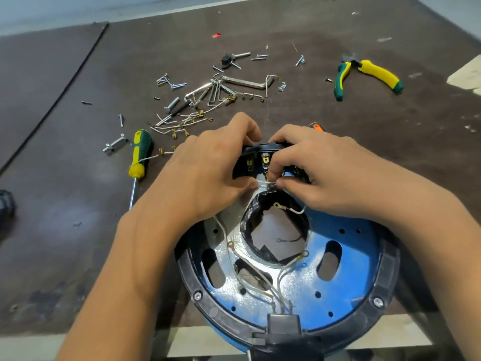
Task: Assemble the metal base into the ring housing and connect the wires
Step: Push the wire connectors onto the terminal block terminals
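Ring housing (387,272) nearest, metal base (351,256) inside | left hand (208,165) grips its far rim | right hand (320,162) pinches white wire (263,183)

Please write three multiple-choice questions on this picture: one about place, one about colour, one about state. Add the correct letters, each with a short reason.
1. Where does the screwdriver lie?
A. on the table, left of the ring housing
B. inside the housing
C. in a hand

2. Which colours do the handles of the pliers have?
A. red and black
B. green and yellow
C. blue only

3. What do the left hand and right hand do?
A. rest flat on the table
B. hold the pliers
C. work at the housing's far rim, the right pinching a white wire

1 A: it lies beside the left hand. 2 B: both handles show them. 3 C: curled fingers meet there.
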A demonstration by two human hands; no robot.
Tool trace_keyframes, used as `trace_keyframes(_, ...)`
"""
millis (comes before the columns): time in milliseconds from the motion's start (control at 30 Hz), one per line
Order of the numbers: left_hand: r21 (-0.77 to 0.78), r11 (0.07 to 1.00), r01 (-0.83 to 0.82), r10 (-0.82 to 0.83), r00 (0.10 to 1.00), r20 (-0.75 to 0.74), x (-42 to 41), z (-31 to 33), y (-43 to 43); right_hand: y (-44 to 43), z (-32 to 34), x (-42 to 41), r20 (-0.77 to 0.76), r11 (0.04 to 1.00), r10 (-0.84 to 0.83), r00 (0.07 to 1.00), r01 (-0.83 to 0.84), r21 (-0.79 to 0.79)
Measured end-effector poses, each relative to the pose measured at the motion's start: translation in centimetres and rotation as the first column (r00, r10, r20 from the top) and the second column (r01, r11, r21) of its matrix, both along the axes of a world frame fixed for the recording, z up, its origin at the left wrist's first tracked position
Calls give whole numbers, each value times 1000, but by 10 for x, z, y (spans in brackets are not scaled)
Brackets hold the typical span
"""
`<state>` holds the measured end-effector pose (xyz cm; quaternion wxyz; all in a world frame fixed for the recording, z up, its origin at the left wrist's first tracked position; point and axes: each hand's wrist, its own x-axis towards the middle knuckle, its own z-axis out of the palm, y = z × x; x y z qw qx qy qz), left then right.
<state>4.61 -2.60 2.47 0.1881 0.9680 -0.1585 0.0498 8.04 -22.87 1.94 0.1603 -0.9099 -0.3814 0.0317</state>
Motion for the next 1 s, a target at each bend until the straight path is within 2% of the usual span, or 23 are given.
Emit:
trace_keyframes(267, 4, 1000, -16, 16, 1000, 13, 1, -1, -1, -3, 0, 0, -5, 1000, 2, 1000, -2, 24)
trace_keyframes(600, 36, 997, 64, -68, 990, 125, 1, -5, 4, -2, 2, 0, -36, 999, 36, 999, -35, 22)
trace_keyframes(1000, 141, 988, 66, -70, 997, 25, 2, -1, 2, -3, 3, 0, -42, 999, 33, 999, -34, -22)
